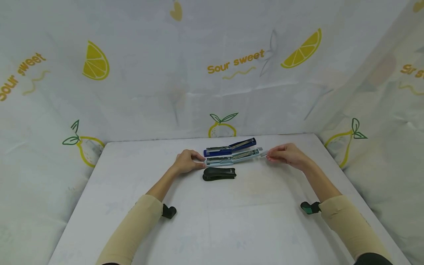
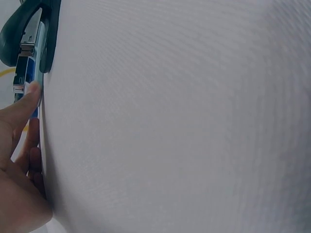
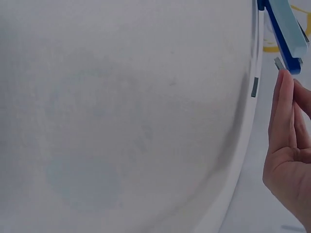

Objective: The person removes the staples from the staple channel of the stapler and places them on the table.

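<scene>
A light blue stapler (image 1: 220, 161) lies opened out on the table, its top swung back to the right. My left hand (image 1: 187, 161) grips its left end between thumb and fingers; in the left wrist view that hand (image 2: 19, 145) reaches in at the left edge. My right hand (image 1: 287, 154) pinches a small grey staple strip (image 1: 264, 154) just off the stapler's right end. The strip (image 3: 278, 63) shows at the fingertips in the right wrist view. Behind lies a dark blue stapler (image 1: 218, 151), also opened out. In front sits a closed dark green stapler (image 1: 219, 174).
Another small grey strip (image 3: 254, 87) lies on the table near the staplers' right ends. The white table (image 1: 232, 228) ends at a back edge close behind the staplers, where a lemon-print cloth (image 1: 149, 92) hangs.
</scene>
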The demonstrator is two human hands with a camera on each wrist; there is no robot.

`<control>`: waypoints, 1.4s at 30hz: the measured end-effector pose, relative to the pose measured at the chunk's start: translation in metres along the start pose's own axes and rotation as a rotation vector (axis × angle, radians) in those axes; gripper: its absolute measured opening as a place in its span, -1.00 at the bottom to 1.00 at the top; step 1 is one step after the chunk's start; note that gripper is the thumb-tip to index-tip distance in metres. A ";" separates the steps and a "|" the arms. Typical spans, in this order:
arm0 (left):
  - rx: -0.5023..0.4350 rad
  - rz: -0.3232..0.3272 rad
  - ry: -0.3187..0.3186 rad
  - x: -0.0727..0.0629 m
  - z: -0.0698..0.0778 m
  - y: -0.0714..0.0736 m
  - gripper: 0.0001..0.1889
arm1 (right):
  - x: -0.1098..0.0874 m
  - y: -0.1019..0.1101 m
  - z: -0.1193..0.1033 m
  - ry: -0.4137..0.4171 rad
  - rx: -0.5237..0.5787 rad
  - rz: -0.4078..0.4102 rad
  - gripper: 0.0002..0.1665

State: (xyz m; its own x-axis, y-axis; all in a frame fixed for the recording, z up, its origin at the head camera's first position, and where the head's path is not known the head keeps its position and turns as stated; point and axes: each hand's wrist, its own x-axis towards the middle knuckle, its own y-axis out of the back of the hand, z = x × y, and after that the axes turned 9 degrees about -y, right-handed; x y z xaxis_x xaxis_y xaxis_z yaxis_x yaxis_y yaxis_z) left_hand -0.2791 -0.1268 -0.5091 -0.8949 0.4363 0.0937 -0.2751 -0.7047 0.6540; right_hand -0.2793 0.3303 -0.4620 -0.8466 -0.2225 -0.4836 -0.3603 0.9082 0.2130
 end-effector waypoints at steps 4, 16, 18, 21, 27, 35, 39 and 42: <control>-0.002 0.005 -0.006 0.000 0.000 0.000 -0.74 | 0.003 -0.001 0.006 -0.027 0.017 -0.003 -0.59; -0.002 -0.001 0.003 -0.001 0.003 -0.001 -0.73 | 0.003 -0.004 0.013 -0.081 -0.078 0.025 -0.54; -0.001 0.000 -0.004 -0.001 0.004 0.000 -0.74 | 0.004 -0.003 0.014 -0.082 -0.098 0.034 -0.53; 0.006 0.000 -0.014 -0.001 0.004 -0.001 -0.74 | 0.005 -0.001 0.014 -0.083 -0.119 0.046 -0.53; 0.034 0.006 -0.024 -0.001 0.001 -0.001 -0.73 | 0.004 -0.005 0.012 -0.079 -0.133 0.052 -0.52; 0.027 -0.014 -0.031 -0.005 0.001 -0.001 -0.69 | 0.004 -0.005 0.012 -0.078 -0.187 0.073 -0.55; 0.005 -0.039 -0.047 -0.007 -0.001 0.002 -0.66 | 0.002 -0.003 0.011 -0.086 -0.210 0.108 -0.57; -0.032 -0.069 -0.047 -0.010 -0.003 0.005 -0.60 | 0.000 -0.004 0.009 -0.078 -0.218 0.117 -0.58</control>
State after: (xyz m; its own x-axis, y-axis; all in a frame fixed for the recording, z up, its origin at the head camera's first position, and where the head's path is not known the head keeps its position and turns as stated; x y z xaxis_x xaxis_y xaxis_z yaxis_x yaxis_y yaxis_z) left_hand -0.2726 -0.1362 -0.5088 -0.8562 0.5097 0.0842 -0.3475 -0.6888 0.6363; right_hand -0.2743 0.3297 -0.4708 -0.8578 -0.0851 -0.5068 -0.3451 0.8262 0.4454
